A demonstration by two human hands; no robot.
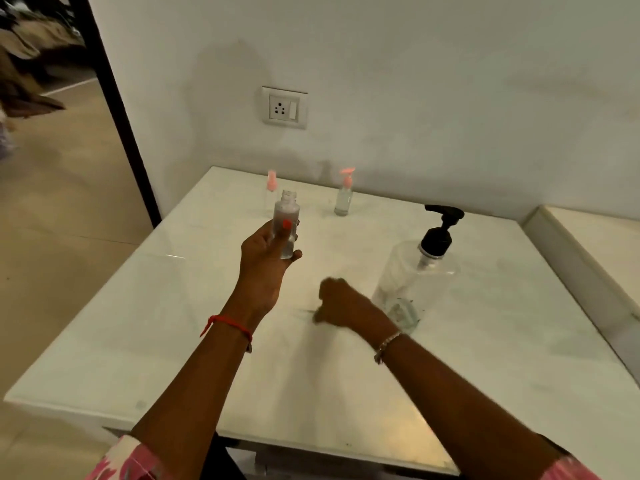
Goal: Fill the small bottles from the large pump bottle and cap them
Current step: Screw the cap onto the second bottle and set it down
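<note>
My left hand [266, 261] holds a small clear uncapped bottle [286, 216] upright above the white table [485, 358]. My right hand [341, 303] is blurred, low over the table just left of the large clear pump bottle [412, 275] with its black pump head; its fingers look curled, and I cannot make out anything in them. Two more small clear bottles with pink pump caps stand at the back: one [271, 188] partly hidden behind the held bottle, the other [344, 197] to its right.
A wall with a white power socket [284, 107] rises right behind the table. A second white surface [595, 244] adjoins at the right. To the left lies tiled floor past a dark door frame [117, 109].
</note>
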